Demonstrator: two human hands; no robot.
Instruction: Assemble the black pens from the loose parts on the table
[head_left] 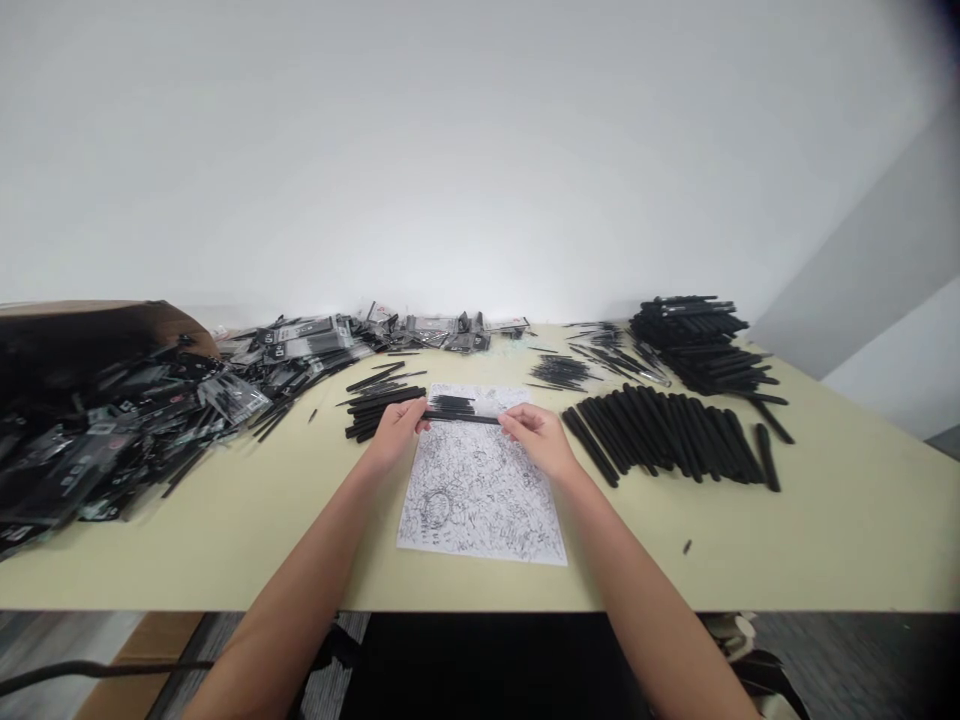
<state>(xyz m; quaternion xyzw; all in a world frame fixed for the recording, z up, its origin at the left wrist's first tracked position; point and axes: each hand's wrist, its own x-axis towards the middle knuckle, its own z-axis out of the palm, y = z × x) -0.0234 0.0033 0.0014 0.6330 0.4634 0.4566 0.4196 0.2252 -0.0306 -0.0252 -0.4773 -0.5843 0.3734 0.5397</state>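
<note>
A slim black pen (465,417) lies level between my two hands, above the upper part of a scribbled sheet of paper (484,490). My left hand (401,432) pinches its left end, and my right hand (534,432) pinches its right end. Just beyond the pen, several thin black refills (453,403) rest on the paper. Beside my left hand is a small stack of black pens (371,412). Nearest my right hand, thick black pens (667,432) lie in a slanting row. Fine detail on the held pen is too small to make out.
Clear and black packets (82,450) spill from a cardboard box (180,325) at the left, with more packets (442,330) along the wall. Thin black refills (562,372) lie back right, near a high pile of black pens (694,340). A small dark piece (687,547) sits near the table's front edge.
</note>
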